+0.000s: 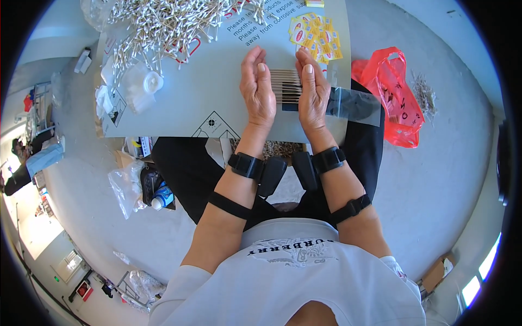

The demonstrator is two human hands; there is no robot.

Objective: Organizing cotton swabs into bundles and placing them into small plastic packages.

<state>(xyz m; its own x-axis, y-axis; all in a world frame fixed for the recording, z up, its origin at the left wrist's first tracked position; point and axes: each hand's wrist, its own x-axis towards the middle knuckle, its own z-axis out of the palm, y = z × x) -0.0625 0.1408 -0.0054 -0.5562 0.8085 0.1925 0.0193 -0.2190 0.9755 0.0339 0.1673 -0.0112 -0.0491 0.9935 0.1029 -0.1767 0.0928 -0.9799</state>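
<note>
A row of cotton swabs [285, 84] lies side by side on the grey board, pointing left to right between my palms. My left hand [258, 89] stands on edge at the row's left end, its fingers stretched out and together. Facing it at the right end is my right hand [314, 89], also upright with fingers extended. Both palms seem to touch the swab ends, though the contact is partly hidden. Beside and partly behind my right hand lies a clear plastic bag [361, 107] with a dark area under it.
A large heap of loose swabs [163, 32] covers the board's far left. Yellow printed labels [321, 38] lie at the far right. Clear film with a white roll [152, 82] sits at left. A red plastic bag [394, 103] rests right of the board. More swabs [277, 149] show below the near edge.
</note>
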